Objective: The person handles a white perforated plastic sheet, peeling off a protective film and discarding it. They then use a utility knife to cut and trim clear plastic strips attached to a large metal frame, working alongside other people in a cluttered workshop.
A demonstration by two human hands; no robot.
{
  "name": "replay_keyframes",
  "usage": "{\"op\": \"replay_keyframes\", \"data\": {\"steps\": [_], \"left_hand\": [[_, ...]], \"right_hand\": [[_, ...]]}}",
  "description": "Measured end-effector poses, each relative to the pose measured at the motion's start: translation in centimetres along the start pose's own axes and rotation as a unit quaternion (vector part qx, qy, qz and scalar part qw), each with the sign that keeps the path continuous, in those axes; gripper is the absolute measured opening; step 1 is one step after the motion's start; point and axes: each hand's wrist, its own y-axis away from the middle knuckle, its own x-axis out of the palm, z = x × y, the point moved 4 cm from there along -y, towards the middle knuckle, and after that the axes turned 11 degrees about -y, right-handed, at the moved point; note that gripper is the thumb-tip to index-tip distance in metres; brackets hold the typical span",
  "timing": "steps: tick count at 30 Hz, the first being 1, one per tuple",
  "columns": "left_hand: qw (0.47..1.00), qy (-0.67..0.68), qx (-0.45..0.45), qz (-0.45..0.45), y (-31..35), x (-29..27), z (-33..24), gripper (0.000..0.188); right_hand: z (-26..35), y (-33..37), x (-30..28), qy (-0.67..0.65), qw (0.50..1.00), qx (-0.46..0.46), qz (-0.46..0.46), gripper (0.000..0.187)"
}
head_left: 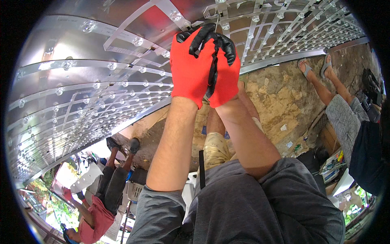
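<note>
Both my hands wear red gloves with black coated palms and fingers. My left hand (189, 70) and my right hand (226, 75) press against each other at the upper middle, fingers curled inward. Whatever they grip is hidden inside the gloves; a thin, light line like a shaft or wire shows just above the fingertips. Right behind them stands a large shiny metal panel (48, 36), lined with white light strips (124, 51) that carry clear round lenses. Cut or loose strip ends lie around my fingers. Whether the gloves touch the panel I cannot tell.
The panel's metal lower edge (280, 63) runs above a worn dirt floor (280, 101). A person in a red shirt (97, 219) is at the lower left. Another person's sandalled feet (305, 68) stand at the right, near boxes and clutter (331, 168).
</note>
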Motion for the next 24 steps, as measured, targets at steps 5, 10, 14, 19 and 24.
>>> {"op": "replay_keyframes", "data": {"steps": [5,10,14,19,24], "left_hand": [[0.998,-0.052,0.036,-0.006,-0.1,0.2,-0.1,0.029],[0.991,-0.097,0.03,0.086,-0.7,0.4,-1.1,0.031],[0.968,-0.227,0.086,0.057,-0.2,0.4,-1.0,0.031],[0.996,-0.086,0.033,0.015,0.0,0.6,0.3,0.03],[0.996,-0.059,0.056,0.022,-0.2,0.3,0.5,0.033]], "right_hand": [[0.1,0.1,0.3,0.047,0.998,-0.032,0.026,0.012],[0.5,1.0,1.6,-0.108,0.99,0.064,-0.062,0.013],[1.3,1.1,1.4,0.108,0.994,-0.014,0.006,0.012],[1.5,0.5,0.8,-0.066,0.996,0.051,0.031,0.011],[1.2,0.3,0.6,0.071,0.995,-0.057,0.046,0.016]]}}
